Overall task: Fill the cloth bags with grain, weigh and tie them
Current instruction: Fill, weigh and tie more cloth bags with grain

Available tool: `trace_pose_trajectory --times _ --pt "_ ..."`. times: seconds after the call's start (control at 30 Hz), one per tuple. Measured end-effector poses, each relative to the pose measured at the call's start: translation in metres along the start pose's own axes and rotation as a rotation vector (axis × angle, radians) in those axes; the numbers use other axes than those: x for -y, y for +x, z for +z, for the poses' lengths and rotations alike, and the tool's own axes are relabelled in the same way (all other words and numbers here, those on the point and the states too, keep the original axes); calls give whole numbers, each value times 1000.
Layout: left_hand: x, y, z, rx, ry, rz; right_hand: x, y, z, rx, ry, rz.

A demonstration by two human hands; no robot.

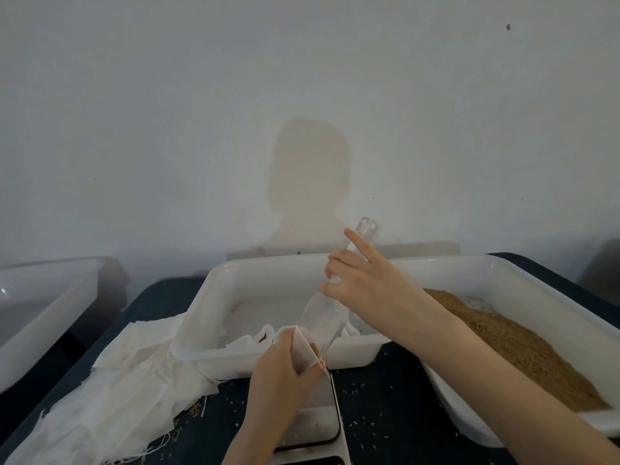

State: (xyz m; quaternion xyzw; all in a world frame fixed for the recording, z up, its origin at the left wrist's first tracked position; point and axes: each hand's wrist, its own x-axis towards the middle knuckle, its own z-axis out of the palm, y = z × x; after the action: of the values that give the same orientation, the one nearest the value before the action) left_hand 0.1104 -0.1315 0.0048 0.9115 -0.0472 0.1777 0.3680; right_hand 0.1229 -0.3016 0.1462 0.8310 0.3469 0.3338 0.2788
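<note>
Dark tabletop (379, 414) holds trays before pale wall (167, 112).

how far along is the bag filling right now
Early. In hand: the left hand holds a cloth bag open while the right hand tips a clear scoop into it. Left: weighing on the scale, tying, and the pile of empty bags. No finished bag shows.

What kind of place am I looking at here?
Probably a small hand-packing station at a table against a plain wall. A white tray holds loose brown grain, empty cloth bags are piled beside it, and a scale sits underneath the hands.
</note>
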Motion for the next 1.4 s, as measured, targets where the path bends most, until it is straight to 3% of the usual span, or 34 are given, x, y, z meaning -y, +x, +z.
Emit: trace_pose_trajectory --times 0.53,0.73,0.83,0.93,1.17,1.23,1.3,1.4 --pt "-17 2 3 -31 11 -102 -1 -17 -1 -195 -67 42" --pt "-15 4 1 -65 57 -45 -18 -41 19 -320 53 178" --pt "-14 7 -1 -137 91 -31 -28 -63 38 -85 155 317" --pt "-13 4 0 -110 110 -27 -39 -87 64 206 219 410" --pt "-10 -1 1 -38 -18 4 -53 -137 120 540 227 719" --pt "-5 1 8 50 -7 1 -49 -141 132 632 257 736" --pt "5 3 10 274 8 -112 -45 -143 143 704 302 718" --pt "20 -2 9 476 211 -187 -40 -142 152 833 350 651"
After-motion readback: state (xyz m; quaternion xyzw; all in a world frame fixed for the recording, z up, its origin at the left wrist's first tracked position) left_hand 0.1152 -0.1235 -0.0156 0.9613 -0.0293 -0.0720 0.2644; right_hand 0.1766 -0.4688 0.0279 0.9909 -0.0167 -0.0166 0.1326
